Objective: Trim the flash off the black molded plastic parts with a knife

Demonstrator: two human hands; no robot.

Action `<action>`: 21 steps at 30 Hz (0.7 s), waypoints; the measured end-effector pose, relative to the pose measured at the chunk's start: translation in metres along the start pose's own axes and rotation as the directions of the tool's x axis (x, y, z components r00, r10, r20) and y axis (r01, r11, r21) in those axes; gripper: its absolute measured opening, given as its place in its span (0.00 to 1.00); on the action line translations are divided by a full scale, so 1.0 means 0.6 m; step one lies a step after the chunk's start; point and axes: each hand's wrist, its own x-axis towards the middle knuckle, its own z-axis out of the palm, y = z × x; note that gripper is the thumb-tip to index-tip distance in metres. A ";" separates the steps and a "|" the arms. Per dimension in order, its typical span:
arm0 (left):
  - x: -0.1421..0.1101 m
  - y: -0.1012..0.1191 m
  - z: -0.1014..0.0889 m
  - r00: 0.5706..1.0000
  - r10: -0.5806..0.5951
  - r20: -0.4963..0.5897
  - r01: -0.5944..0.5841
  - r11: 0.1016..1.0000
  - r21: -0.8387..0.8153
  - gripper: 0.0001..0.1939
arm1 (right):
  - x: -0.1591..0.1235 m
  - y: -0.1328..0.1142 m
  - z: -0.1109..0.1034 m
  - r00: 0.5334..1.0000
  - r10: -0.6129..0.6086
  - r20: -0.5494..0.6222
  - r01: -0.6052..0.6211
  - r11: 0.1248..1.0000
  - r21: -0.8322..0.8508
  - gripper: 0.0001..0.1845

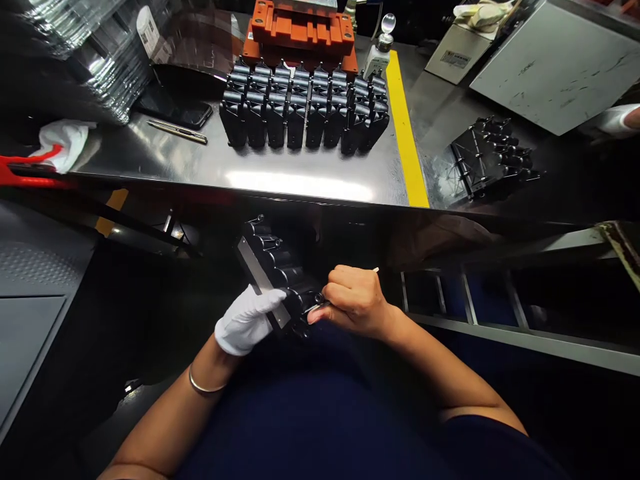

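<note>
In the head view, the left hand [245,320], in a white glove, is clamped on a black ribbed part [283,263], held in the air in front of the person's body and below the near edge of the metal bench [180,157]. The grip sits at the part's lower end: the thumb lies across the flat grey strip [260,277] on its side, while the other fingers are mostly hidden behind it. From there the part slants up and away to the left, its upper end free of the hand and its row of rounded ribs facing right. The right hand [355,297], bare, is closed around a slim tool [376,270], largely covered by the fist; its thumb and fingers are at the part's lower right corner, beside a small ring-like lug, though whether the tool's tip touches cannot be told. Beyond, on the bench, a row of black parts [305,110] stands upright before an orange block [303,33], and another black piece [493,157] lies to the right of the yellow stripe [407,133].
</note>
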 end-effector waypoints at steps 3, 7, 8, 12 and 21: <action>-0.002 -0.004 -0.003 1.000 -0.003 -0.010 0.002 1.000 -0.021 0.18 | 0.003 -0.001 -0.002 0.997 0.082 0.015 -0.081 0.996 -0.048 0.29; -0.004 -0.005 0.009 0.997 -0.065 -0.037 0.060 0.993 -0.106 0.10 | 0.004 0.000 -0.002 0.990 0.117 0.073 -0.113 0.992 -0.057 0.31; -0.005 -0.003 0.015 0.992 -0.107 -0.063 0.098 0.985 -0.140 0.07 | 0.004 0.002 -0.002 0.990 0.112 0.080 -0.109 0.993 -0.048 0.31; -0.008 0.009 0.033 0.928 -0.341 -0.149 0.267 0.890 -0.370 0.11 | 0.011 0.011 -0.016 0.989 0.113 0.092 -0.118 0.991 0.059 0.26; -0.009 0.007 0.037 0.896 -0.421 -0.141 0.258 0.753 -0.605 0.11 | 0.027 0.033 -0.049 0.970 0.077 0.231 -0.061 0.995 -0.079 0.19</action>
